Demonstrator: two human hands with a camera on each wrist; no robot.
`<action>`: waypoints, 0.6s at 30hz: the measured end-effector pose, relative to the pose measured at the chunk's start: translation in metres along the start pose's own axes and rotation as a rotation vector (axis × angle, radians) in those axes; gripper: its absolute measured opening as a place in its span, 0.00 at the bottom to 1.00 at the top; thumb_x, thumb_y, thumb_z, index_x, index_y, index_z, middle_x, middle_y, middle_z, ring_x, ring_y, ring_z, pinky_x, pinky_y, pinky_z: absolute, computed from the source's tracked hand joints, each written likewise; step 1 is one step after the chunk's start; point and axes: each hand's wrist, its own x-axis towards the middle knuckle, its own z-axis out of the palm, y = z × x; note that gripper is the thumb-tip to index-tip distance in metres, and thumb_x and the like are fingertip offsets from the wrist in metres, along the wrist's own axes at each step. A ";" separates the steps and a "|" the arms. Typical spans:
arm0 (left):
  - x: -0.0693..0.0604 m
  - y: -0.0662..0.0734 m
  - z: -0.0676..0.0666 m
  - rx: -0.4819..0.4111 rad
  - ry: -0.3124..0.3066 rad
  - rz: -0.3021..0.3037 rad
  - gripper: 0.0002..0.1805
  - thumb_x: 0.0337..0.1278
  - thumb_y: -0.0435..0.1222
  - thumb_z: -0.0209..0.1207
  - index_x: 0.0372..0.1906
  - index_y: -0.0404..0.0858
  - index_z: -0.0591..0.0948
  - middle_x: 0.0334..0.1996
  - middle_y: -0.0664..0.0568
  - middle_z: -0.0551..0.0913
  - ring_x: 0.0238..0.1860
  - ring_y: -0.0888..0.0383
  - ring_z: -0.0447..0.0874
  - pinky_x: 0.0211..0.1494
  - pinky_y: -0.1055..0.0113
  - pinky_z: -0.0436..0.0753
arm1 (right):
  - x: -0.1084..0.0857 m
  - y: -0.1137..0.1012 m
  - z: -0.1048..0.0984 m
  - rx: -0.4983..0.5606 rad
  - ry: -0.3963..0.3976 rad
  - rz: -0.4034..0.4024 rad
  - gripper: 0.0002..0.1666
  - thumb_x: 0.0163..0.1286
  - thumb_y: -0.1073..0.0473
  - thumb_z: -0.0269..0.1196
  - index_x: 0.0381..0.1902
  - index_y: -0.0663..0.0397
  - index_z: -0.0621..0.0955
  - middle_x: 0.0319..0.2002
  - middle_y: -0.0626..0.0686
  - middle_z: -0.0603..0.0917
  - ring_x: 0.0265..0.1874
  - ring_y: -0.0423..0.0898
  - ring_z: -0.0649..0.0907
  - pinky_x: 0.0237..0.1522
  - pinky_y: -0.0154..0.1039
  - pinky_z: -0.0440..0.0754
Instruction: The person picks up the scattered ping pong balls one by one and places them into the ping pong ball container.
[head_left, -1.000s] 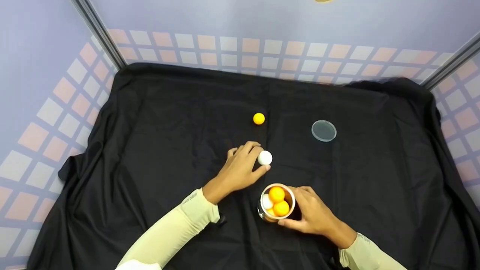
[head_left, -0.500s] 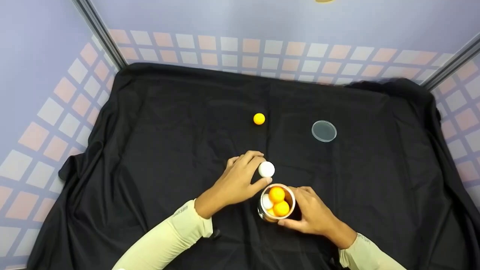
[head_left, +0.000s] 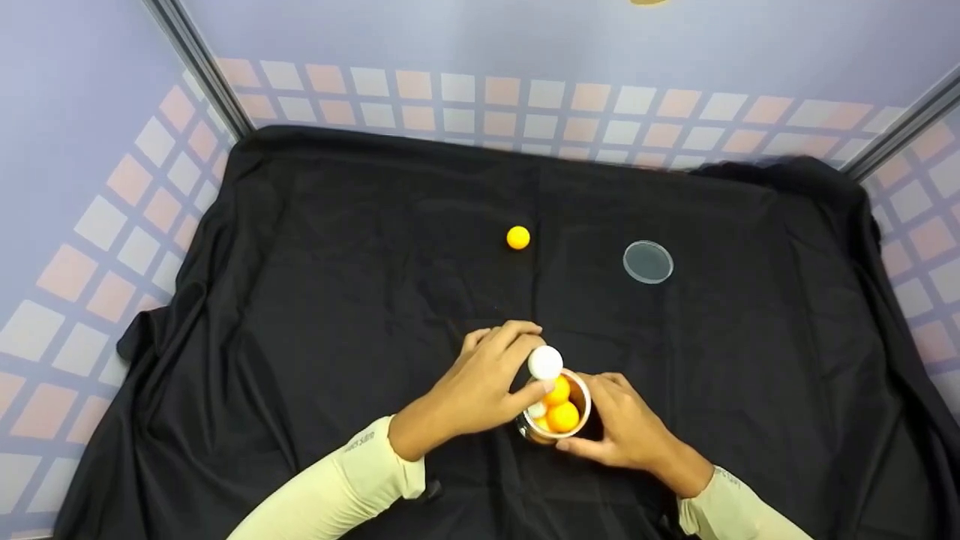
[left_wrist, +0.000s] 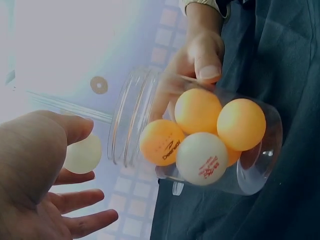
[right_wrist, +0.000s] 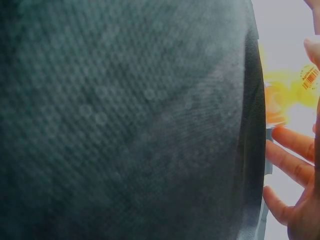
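Observation:
Between the thumb and fingers of my left hand (head_left: 487, 380) is a white ping-pong ball (head_left: 546, 363), pinched just above the far left rim of a clear plastic jar (head_left: 586, 397). My right hand (head_left: 626, 424) grips the jar from its right side, thumb at the near side. Inside the jar lie several orange ping-pong balls (left_wrist: 241, 124) and a white one (left_wrist: 202, 158), seen through its wall in the left wrist view. Much of the right wrist view is dark and blurred, with the fingers (right_wrist: 290, 160) beside the jar at the right edge.
A lone orange ping-pong ball (head_left: 518, 238) rests on the black cloth (head_left: 360, 247) beyond the hands. To its right lies a clear round lid (head_left: 648, 262). Panels with a checked band (head_left: 502, 91) stand around the back and sides.
The left hand has carried the white ping-pong ball toward the person and slightly right, from beyond the jar to over its rim. The right hand and the jar have stayed put.

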 end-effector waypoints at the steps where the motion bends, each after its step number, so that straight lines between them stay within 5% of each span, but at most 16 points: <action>1: -0.001 0.001 0.000 0.001 -0.001 0.001 0.21 0.67 0.54 0.59 0.57 0.47 0.78 0.65 0.53 0.76 0.66 0.55 0.76 0.64 0.44 0.72 | 0.000 0.000 0.000 0.000 0.000 0.001 0.57 0.53 0.31 0.74 0.74 0.52 0.70 0.61 0.46 0.83 0.51 0.45 0.84 0.53 0.51 0.78; 18: -0.014 0.019 0.003 0.052 -0.015 0.059 0.23 0.65 0.55 0.61 0.57 0.49 0.78 0.66 0.54 0.75 0.64 0.55 0.78 0.63 0.43 0.72 | 0.000 -0.001 0.000 -0.001 0.010 -0.005 0.52 0.53 0.31 0.74 0.68 0.54 0.74 0.58 0.47 0.84 0.47 0.44 0.85 0.51 0.51 0.79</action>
